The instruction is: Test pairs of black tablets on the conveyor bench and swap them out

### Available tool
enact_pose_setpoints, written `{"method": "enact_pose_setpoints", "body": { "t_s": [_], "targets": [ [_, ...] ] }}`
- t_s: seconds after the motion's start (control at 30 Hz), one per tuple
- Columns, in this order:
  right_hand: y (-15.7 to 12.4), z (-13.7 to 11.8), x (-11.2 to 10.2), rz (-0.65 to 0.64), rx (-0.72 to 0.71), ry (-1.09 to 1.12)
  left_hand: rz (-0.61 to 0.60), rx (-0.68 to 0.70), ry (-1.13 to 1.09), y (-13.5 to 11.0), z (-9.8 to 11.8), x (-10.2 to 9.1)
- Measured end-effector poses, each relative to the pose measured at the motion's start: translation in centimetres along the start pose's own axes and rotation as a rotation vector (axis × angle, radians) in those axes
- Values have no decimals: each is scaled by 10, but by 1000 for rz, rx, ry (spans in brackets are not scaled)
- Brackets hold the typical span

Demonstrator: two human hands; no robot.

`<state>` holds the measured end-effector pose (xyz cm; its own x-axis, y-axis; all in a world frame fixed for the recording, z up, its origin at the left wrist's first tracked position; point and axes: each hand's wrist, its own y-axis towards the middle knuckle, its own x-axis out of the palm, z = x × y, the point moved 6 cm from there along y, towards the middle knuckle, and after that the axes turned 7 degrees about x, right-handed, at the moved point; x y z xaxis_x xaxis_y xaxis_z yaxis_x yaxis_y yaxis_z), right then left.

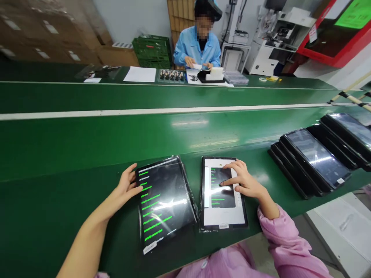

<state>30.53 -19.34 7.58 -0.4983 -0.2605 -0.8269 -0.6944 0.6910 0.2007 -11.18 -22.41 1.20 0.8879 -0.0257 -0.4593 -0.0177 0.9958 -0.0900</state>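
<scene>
On the green bench lies a tablet [165,208] with lines of green text on a black screen, turned at an angle over at least one more tablet under it. My left hand [127,185] holds its left edge, thumb on the rim; the tips of the other fingers are partly hidden. Beside it, a second tablet [224,217] shows a white screen with a dark panel of green text. Over that screen my right hand [243,179] is spread, fingertips at the dark panel. A small white label sits at the lower edge of each tablet.
Stacked dark tablets [315,158] lie to the right on the bench. Beyond the conveyor [139,135] with its white rail, a person in a blue coat [213,42] works at a table with a tray of small parts [172,76]. A striped bar [355,98] stands far right.
</scene>
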Motion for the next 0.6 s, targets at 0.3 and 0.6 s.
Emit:
{"method": "enact_pose_setpoints", "body": {
  "t_s": [0.3,0.6],
  "targets": [
    [-4,-4,-11,177,-104,-121,-522,202,250,-39,28,15],
    [-16,-7,-31,478,-75,1,-516,208,263,-42,32,21]
  ]
}}
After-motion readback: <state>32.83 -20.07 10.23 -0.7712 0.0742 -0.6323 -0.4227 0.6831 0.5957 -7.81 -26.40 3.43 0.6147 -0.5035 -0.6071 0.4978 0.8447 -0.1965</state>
